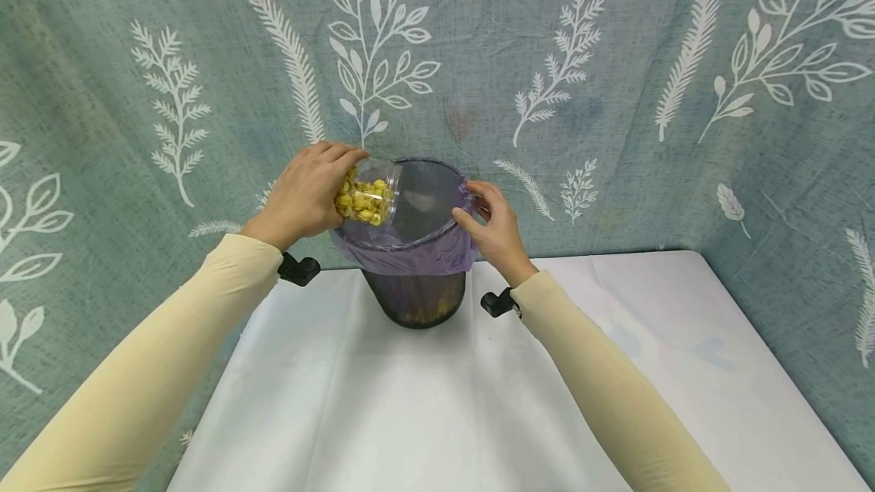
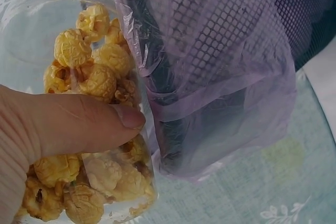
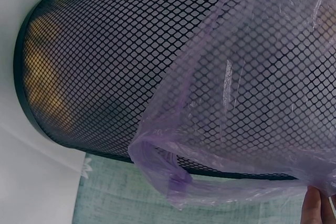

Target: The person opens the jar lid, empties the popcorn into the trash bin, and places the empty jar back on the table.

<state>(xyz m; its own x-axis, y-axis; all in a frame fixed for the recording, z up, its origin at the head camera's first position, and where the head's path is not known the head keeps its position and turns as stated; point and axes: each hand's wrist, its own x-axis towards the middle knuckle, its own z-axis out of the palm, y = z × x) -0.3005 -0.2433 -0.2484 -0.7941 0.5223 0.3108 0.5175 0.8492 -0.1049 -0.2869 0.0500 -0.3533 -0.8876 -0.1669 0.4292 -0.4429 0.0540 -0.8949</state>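
Though sideways, popcorn jar (image 1: 369, 193) in left fingers (image 1: 342, 155)

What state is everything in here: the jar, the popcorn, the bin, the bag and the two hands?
Jar: tipped sideways at the bin's rim, no lid visible
Popcorn: loose, partly filling the jar
Bin: standing, open-topped, lined
Bag: folded outward over the rim, crinkled
Left hand: gripping the jar
Right hand: holding the bag-covered rim
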